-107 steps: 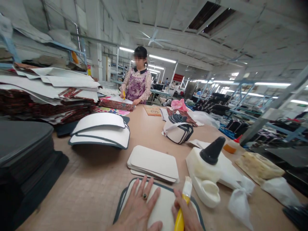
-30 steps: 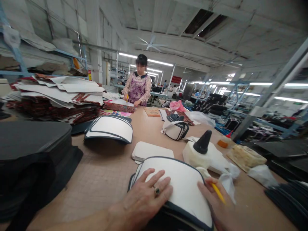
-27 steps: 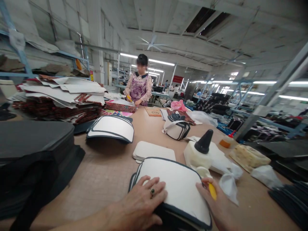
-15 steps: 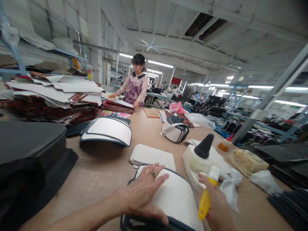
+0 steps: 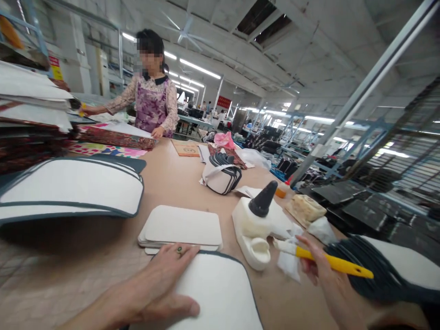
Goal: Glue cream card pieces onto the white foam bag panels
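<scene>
My left hand (image 5: pixel 165 284) lies on a white panel with a dark edge (image 5: pixel 216 293), thumb and fingers spread apart. Pinched in my right hand (image 5: pixel 319 268) is a brush with a yellow handle (image 5: pixel 338 264). Its pale bristles point left, just beside a cream-coloured glue bottle (image 5: pixel 245 229) with a black cone nozzle and a small cup at its base. Whether the bristles touch the cup, I cannot tell. Just beyond my left fingers sits a stack of white boards with rounded corners (image 5: pixel 184 225).
Curved white panels with dark rims (image 5: pixel 79 185) stand at left, with smaller ones (image 5: pixel 220 176) farther back. Dark-edged panels (image 5: pixel 371 270) lie fanned at right. A person (image 5: pixel 151 101) stands across the table beside patterned sheets (image 5: pixel 117 137). An orange bottle (image 5: pixel 282 189) stands near the far edge.
The view has swung right and tipped. My right hand has moved right, away from the glue bottle, and the brush has turned from upright to nearly level. My left hand stays on the panel.
</scene>
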`<state>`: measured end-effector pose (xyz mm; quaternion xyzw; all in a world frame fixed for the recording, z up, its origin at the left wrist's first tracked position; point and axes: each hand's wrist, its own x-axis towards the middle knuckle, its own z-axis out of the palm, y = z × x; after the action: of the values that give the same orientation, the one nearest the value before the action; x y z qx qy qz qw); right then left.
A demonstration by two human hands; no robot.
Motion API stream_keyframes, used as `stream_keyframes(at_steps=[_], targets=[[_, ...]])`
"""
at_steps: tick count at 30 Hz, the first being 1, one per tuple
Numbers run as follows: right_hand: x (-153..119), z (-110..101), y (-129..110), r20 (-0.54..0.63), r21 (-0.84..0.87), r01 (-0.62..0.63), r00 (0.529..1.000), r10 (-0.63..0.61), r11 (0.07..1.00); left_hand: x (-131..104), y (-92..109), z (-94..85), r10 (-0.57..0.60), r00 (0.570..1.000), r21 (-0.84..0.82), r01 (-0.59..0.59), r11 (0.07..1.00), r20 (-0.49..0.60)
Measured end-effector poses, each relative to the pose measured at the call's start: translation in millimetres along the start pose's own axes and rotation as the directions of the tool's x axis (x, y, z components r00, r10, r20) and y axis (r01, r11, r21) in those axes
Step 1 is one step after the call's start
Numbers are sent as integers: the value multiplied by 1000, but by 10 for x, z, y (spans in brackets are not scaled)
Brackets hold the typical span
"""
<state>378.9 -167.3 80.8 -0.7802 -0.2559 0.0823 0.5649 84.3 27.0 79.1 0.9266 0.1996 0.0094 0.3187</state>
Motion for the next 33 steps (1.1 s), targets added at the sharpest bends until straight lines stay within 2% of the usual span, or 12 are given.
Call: stream_keyframes(at_steps=[3,5,8,10,14,16,19,21,26,30,31,33], targets=[[82,-9,158,96,46,-32,995,27,998,77,6,-31,-47,999,-9,47,999,3],[141,25,234,126,-63,-13,992,21,998,101,31,-65,-67,998,-7,67,998,9],[224,108,311,42,-301,10,999,3,954,96,62,-101,-81,996,14,81,997,40],[261,171,343,-26,-365,13,999,-24,931,82,50,-84,-72,997,48,70,996,36],[275,293,388,-9,-340,40,999,-45,940,66,-52,45,-40,999,108,43,993,-32],[257,338,404,20,-326,49,999,-45,944,56,-85,86,-60,998,117,62,991,-19],[208,355,410,50,-321,61,998,-47,945,28,-52,41,-101,994,97,96,991,46],[167,317,402,37,-329,66,998,-57,942,11,-8,-21,-84,995,69,80,994,55],[97,114,380,-4,-378,104,993,-114,920,9,-78,2,37,999,38,-36,999,-40],[107,32,365,-41,-298,115,990,-133,948,38,-272,61,42,991,16,-40,999,-125],[111,30,366,-20,-270,144,988,-155,952,49,-323,46,35,989,9,-34,999,-142],[108,29,377,106,-238,255,966,-236,937,77,-438,-11,17,979,10,-16,1000,-203]])
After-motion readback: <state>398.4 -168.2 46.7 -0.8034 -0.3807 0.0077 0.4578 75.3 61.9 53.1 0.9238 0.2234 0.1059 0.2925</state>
